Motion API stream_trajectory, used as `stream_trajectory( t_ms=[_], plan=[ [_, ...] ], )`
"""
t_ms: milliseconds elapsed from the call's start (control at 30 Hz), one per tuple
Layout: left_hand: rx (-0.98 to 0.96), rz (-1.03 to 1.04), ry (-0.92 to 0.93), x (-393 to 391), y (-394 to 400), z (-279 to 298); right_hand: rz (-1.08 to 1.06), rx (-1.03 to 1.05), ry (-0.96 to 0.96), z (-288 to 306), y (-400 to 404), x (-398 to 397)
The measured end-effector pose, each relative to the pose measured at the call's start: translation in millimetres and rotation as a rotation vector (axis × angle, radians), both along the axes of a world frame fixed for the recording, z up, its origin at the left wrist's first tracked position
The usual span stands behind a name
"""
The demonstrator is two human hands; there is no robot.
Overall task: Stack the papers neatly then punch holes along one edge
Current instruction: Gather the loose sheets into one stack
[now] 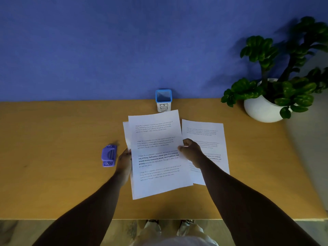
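Head view: the right hand (190, 150) pinches the right edge of the top sheet (158, 153), thumb on the printed face and fingers curled behind it, a narrow grip closed on the paper. The left hand (125, 163) holds the opposite, left edge, its fingers tucked under the sheet so that only the back of the hand shows; this grip too is closed on paper. Between the two hands the sheet is tilted a little, its far end leaning left, and its near corner hangs over the tabletop (53, 139). A second sheet (125, 132) peeks out behind it along the far left edge; whether the left hand holds that one as well cannot be told.

Just to the right, a third sheet (209, 139) lies flat on the tabletop, partly under the right forearm and overlapped by the held sheet's right edge. To the left of the left hand, close by but apart, sits a purple hole punch (109, 155). Beyond the papers, at the far edge against the blue wall (106, 50), stands a small white bin (163, 100) with a blue rim. A potted plant (276, 82) in a white bowl occupies the far right corner.
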State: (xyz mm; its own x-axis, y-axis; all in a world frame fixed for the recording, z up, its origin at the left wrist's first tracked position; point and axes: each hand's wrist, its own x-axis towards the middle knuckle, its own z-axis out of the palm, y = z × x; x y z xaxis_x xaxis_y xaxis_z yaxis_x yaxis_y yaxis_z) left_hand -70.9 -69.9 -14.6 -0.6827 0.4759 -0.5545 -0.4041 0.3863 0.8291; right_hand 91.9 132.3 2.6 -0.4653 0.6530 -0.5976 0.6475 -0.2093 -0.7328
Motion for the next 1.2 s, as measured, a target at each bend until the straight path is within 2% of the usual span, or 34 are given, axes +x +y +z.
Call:
stream_trajectory(
  t_ms=[200,333,467,667,833,967,1200],
  plan=[
    [0.031,-0.003,-0.015,-1.5,-6.9,4.5,0.013,0.024,-0.002,1.3,-8.3,2.7],
    [0.061,0.061,-0.118,-0.1,-3.2,4.3,-0.005,0.049,0.013,-1.3,-10.3,3.1],
    [0.101,-0.042,-0.166,-0.8,-2.3,-1.3,-0.045,0.056,0.033,-2.7,-9.4,6.2],
    [-0.029,-0.022,-0.081,6.0,5.6,-14.6,-0.133,-0.019,0.032,-13.8,-2.9,17.6],
    [-0.130,-0.028,0.011,13.3,15.7,-23.8,-0.124,0.131,-0.219,-29.5,8.5,34.3],
    [-0.254,0.002,0.034,16.2,18.9,-33.2,-0.210,0.220,-0.437,-36.9,17.9,53.2],
    [-0.347,-0.003,0.085,16.1,16.9,-48.4,-0.252,0.226,-0.733,-44.2,27.9,79.7]
  ],
)
